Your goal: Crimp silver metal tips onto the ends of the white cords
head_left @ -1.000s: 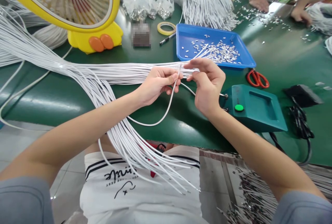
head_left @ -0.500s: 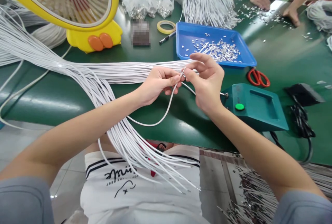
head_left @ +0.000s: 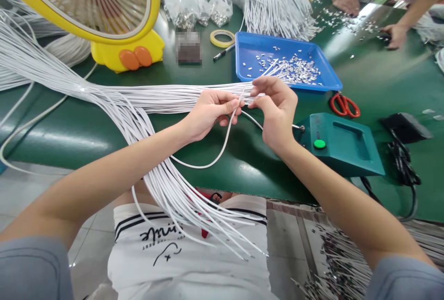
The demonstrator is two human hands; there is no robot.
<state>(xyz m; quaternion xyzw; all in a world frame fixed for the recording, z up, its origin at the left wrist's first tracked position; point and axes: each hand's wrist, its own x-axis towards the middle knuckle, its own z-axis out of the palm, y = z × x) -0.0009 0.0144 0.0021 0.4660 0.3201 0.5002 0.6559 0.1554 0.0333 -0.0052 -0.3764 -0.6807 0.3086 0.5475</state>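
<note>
My left hand (head_left: 218, 109) pinches a single white cable (head_left: 227, 140) between thumb and index finger, close to its end. The cable's tip pokes up past the fingertips, and its length loops down below the hand. Just right of that tip is my right hand (head_left: 274, 108), its thumb and fingers apart; I see nothing between them. Behind both hands a thick bundle of white cables (head_left: 166, 98) lies across the green table. Another bunch of loose cable ends (head_left: 173, 193) hangs over the table edge onto my lap.
A blue tray (head_left: 287, 40) holds many small metal pieces. Red-handled scissors (head_left: 344, 105) and a green device (head_left: 347, 142) with a green button are at right. A yellow fan (head_left: 128, 52), tape roll (head_left: 222, 38) and pen (head_left: 224, 53) stand behind. Co-workers' hands (head_left: 347, 3) rest farther back.
My right hand's thumb and fingers have come away from the cable tip and spread slightly. The left hand keeps its pinch. At upper right, a co-worker's hand has shifted.
</note>
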